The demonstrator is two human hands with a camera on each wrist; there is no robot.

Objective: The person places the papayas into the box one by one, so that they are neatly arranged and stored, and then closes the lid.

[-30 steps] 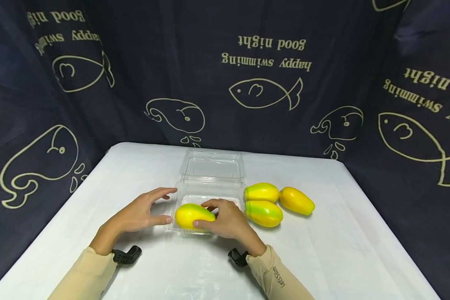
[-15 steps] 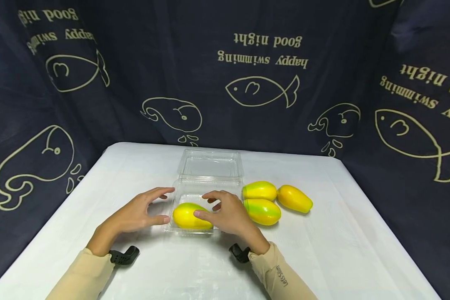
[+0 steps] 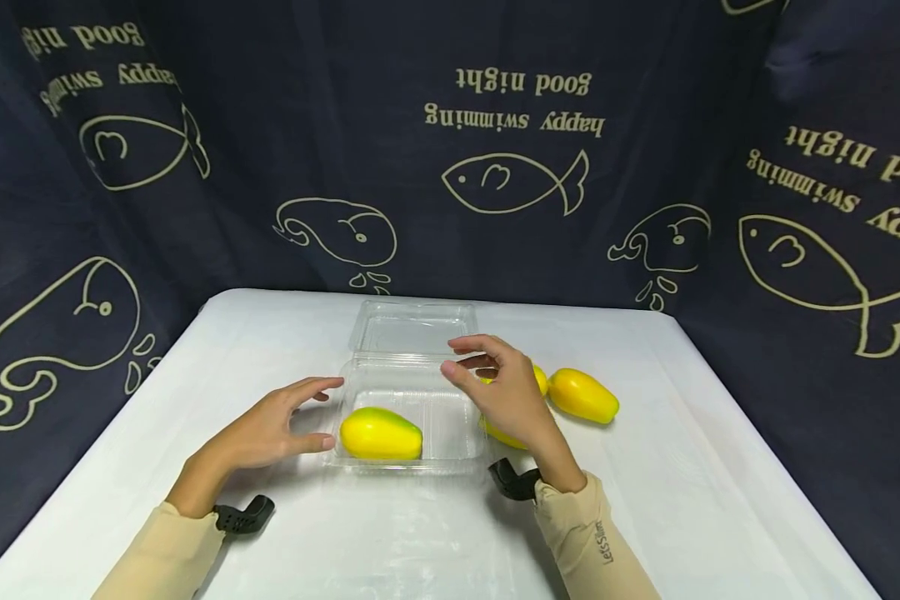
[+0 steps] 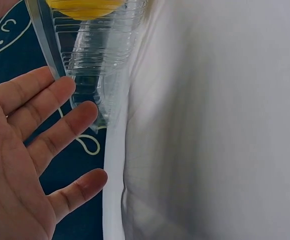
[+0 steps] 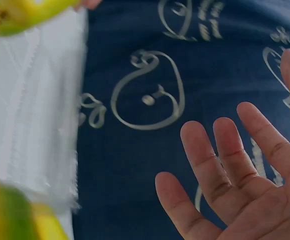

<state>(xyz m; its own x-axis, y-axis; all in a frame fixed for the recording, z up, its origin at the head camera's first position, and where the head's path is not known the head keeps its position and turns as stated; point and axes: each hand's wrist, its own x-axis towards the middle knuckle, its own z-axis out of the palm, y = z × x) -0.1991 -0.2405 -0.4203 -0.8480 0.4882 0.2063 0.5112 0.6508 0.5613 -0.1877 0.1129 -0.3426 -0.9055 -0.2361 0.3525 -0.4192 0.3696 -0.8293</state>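
Note:
A yellow papaya (image 3: 381,433) with a green tinge lies on its side in the front left of a clear plastic clamshell box (image 3: 453,427). My left hand (image 3: 258,433) stays at the box's left side, thumb and fingers spread and holding nothing. In the left wrist view its fingertips (image 4: 87,112) are right at the ribbed clear wall. My right hand (image 3: 506,392) is raised over the box's right edge, fingers loosely bent with nothing between them. It partly hides two papayas (image 3: 504,434) beside the box. Further right a third papaya (image 3: 583,396) lies in full view.
The box's lid (image 3: 418,327) lies folded back, away from me. All of this rests on a white-covered table (image 3: 690,467). Dark blue cloth (image 3: 525,258) with fish and whale drawings hangs behind and at both sides.
My right hand has let go of the papaya in the box and moved right and up, toward the papayas beside it. The left hand has barely moved.

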